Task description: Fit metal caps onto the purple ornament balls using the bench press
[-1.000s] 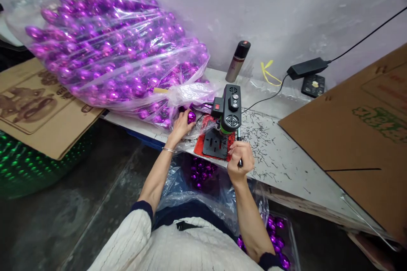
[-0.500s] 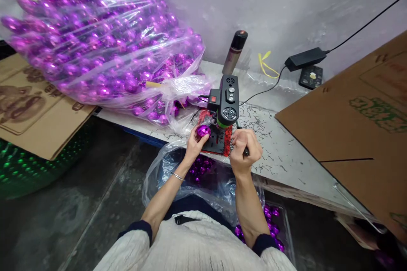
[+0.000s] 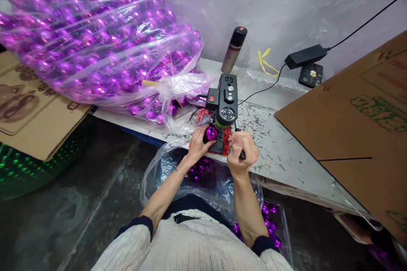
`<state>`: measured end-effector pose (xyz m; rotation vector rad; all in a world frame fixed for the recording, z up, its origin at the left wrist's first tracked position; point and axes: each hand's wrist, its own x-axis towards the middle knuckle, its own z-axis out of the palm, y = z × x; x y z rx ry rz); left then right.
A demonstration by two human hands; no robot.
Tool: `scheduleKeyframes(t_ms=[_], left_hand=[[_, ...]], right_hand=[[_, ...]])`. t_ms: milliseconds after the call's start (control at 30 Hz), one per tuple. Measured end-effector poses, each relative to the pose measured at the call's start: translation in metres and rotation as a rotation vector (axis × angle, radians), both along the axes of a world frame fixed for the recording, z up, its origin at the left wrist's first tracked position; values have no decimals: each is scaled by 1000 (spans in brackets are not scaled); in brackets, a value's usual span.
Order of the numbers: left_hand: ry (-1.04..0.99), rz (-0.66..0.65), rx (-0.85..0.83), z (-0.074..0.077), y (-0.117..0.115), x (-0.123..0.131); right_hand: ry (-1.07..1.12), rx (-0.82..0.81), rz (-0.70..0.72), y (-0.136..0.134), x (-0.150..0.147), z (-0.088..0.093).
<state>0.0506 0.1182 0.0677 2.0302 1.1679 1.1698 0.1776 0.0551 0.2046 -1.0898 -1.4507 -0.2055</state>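
A shiny purple faceted ball [image 3: 211, 133] is pinched in my left hand [image 3: 199, 142], held just below the front end of a small black bench drill press [image 3: 227, 99]. Its dark base plate [image 3: 218, 146] lies under the ball on a red mat [image 3: 226, 140]. My right hand [image 3: 243, 150] is wrapped round the black-gripped lever [image 3: 242, 155] on the machine's right side. Whether the ball touches the machine's tip is hidden from above.
A big clear bag of purple balls [image 3: 104, 46] leans at the left. Dark shavings litter the white table [image 3: 280, 152]. A spray can [image 3: 234, 49], a power adapter [image 3: 307, 56] and a cardboard box [image 3: 356, 123] stand around. An open plastic bag [image 3: 152, 178] hangs below the edge.
My left hand has moved the purple ball right, from beside the machine to beneath its front end. My right hand stays on the lever, and the view has shifted slightly.
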Motion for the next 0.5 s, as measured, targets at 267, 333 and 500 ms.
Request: scheduleKeyframes(t_ms=[267, 333, 500], left_hand=[[25, 7, 62, -5, 3, 7], [21, 8, 51, -4, 2, 8], [26, 21, 19, -5, 0, 10]], right_hand=[[0, 0, 8, -1, 0, -3], [-2, 6, 8, -1, 0, -4], [-2, 18, 0, -2, -1, -8]])
